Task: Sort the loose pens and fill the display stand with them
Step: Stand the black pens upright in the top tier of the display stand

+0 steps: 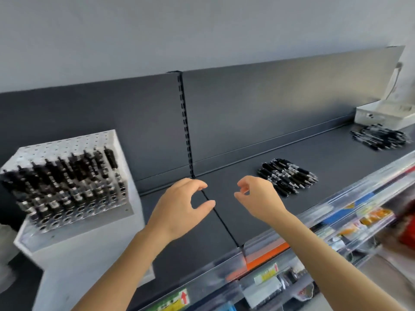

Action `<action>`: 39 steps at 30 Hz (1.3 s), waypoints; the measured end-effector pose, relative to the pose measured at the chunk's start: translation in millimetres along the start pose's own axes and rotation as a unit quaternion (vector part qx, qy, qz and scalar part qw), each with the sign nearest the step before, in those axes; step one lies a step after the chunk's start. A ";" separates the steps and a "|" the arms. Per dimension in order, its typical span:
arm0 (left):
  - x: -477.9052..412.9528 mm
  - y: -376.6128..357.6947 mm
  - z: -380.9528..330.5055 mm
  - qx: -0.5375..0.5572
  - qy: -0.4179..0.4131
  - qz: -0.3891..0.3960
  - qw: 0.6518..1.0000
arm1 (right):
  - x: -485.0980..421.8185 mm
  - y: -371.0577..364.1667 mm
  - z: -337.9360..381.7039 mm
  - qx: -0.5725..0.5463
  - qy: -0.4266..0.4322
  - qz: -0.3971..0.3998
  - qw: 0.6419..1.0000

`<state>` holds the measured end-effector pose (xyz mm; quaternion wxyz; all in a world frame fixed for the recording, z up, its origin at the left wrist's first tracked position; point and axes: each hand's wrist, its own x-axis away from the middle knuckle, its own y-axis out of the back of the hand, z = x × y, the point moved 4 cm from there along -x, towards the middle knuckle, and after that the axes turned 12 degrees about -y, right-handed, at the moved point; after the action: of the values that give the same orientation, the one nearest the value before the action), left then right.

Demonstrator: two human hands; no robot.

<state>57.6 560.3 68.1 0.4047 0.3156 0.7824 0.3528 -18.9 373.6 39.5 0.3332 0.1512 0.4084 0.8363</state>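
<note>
Fingers (199,186) of the left hand (179,212) curl toward the thumb with a clear gap between them, grasping nothing, and the fingers (243,187) of the right hand (258,198) are likewise loosely curled and empty. Both hands hover side by side over the dark shelf (224,221), near its middle seam, with bare forearms reaching in from the bottom edge. Along the near edge of the shelf runs a clear plastic price rail (336,212) with blurred labels behind it. Just beyond and to the right of the right hand lies the nearest pile of pens (287,176), black-bodied, laid roughly parallel in a flat heap on the shelf; it is near the right fingertips but not touching them. To the left of the left hand, well apart from it, stands the white display stand (67,182), a tilted perforated block set on a white base, with about half of its holes filled by black pens standing upright in rows; the upper rows of holes and a few along the bottom are open. Farther along the shelf to the right lies a 2nd pile of pens (379,136), well apart from both hands. Behind that pile sits a white box (381,115) against the dark back panel (269,104).
</note>
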 end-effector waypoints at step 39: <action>-209.8 -234.3 -35.1 -0.067 0.016 0.182 0.981 | -215.7 95.1 -200.3 0.072 -0.028 0.069 0.995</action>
<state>78.1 257.1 -20.1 0.3417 0.4191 0.6926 0.4774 -7.3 67.9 -6.2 0.2746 0.2254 0.4465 0.8212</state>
